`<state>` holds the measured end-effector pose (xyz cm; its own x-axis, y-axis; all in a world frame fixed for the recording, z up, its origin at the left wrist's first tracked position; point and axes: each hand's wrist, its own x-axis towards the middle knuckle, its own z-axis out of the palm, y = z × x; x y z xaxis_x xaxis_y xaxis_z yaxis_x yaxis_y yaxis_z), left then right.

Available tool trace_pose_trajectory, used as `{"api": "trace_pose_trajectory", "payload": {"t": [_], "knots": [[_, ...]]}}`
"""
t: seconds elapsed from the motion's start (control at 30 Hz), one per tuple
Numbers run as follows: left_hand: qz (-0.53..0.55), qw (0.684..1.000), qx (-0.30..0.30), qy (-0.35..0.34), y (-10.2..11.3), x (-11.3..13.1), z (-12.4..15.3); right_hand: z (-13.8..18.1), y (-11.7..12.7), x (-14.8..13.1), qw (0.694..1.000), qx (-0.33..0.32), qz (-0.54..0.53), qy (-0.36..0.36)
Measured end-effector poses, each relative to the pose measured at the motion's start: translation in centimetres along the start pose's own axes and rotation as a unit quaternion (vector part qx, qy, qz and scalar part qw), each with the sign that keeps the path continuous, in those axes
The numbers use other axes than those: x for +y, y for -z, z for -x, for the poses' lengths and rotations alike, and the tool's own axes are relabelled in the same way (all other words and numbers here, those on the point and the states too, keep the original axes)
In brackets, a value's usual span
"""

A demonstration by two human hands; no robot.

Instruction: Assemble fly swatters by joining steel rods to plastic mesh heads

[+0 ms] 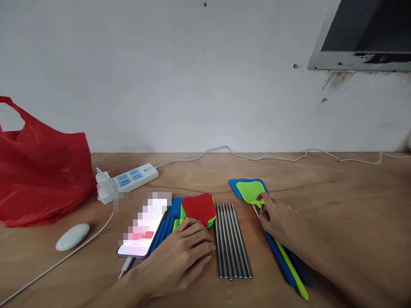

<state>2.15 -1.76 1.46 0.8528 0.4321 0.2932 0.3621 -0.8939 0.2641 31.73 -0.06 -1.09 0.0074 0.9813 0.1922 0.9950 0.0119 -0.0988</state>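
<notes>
My right hand point(278, 218) pinches a green fly swatter point(250, 191) near its neck, where a metal rod joins the mesh head. Blue fly swatters point(236, 188) lie beneath it, their handles running toward the near edge. My left hand point(184, 254) lies palm down across a pile, with its loosely bent fingers apart and its fingertips by a red fly swatter head point(199, 208). Blue handles point(162, 233) and green pieces show around that hand; parts of the pile are hidden under it. Between my hands, several metal rods point(231, 241) lie side by side.
Left of the pile lies a lit phone point(144, 231) with a charging cable. Further left are a white power strip point(136, 175), a white oval device point(72, 237) and a red plastic bag point(45, 171). A white cord point(260, 158) runs along the wall.
</notes>
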Motion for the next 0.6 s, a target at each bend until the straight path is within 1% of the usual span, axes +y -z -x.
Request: {"api": "trace_pose_trajectory", "payload": {"t": [0.2, 0.3, 0.37, 0.4, 0.47, 0.53, 0.6], "knots": [[-0.001, 1.0, 0.007, -0.003, 0.0, 0.0, 0.0, -0.4, -0.5, 0.6, 0.999, 0.007, -0.031, 0.008], [-0.002, 1.0, 0.009, -0.004, 0.1, -0.1, 0.1, -0.6, -0.8, 0.7, 0.996, 0.039, -0.075, 0.016], [-0.001, 1.0, 0.01, -0.002, 0.1, -0.1, 0.1, -0.6, -1.0, 0.7, 0.988, 0.065, -0.138, 0.028], [-0.001, 1.0, 0.009, -0.001, 0.1, -0.1, 0.0, -0.6, -1.0, 0.6, 0.98, 0.076, -0.182, 0.033], [0.001, 1.0, 0.007, 0.001, 0.0, -0.1, 0.0, -0.7, -0.9, 0.3, 0.955, 0.079, -0.285, 0.035], [0.004, 1.0, 0.005, 0.001, 0.0, -0.1, 0.0, -0.6, -0.8, 0.0, 0.922, 0.064, -0.382, 0.024], [0.006, 1.0, 0.001, 0.003, -0.1, -0.1, 0.1, -0.5, -0.5, -0.3, 0.894, 0.048, -0.446, 0.008]]}}
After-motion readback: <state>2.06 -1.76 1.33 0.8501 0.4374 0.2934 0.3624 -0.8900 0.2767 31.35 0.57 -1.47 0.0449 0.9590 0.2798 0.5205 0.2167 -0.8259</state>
